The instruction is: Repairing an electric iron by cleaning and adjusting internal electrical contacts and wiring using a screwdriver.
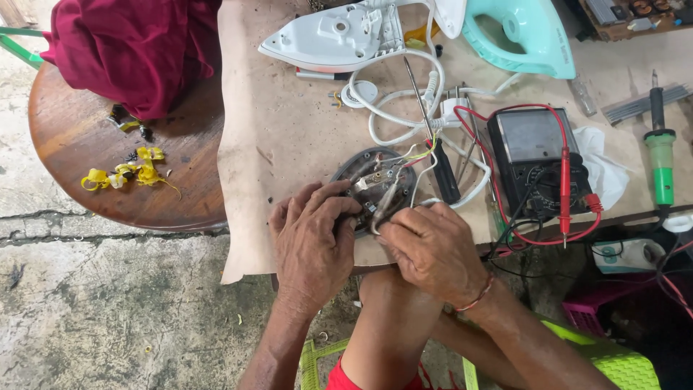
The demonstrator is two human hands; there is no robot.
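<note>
Bracing the dark iron soleplate (pixel 375 189) at the near edge of the cardboard-covered bench (pixel 281 130), left hand (pixel 312 242) lies curled over its left rim, fingertips pressed down, apparently to keep it from sliding. Right hand (pixel 433 249) is closed in a pinch on a thin wire (pixel 384 209) rising from the plate's wiring, held just above the terminals. Screwdriver (pixel 433 141) lies across the plate's far side, handle within reach. White cord (pixel 404 108) loops behind it toward the far edge, where the white iron shell (pixel 339 36) and teal handle cover (pixel 523 36) sit set aside. Black multimeter (pixel 530 155) with red leads rests toward the right edge; green soldering iron (pixel 659 148) beyond it.
</note>
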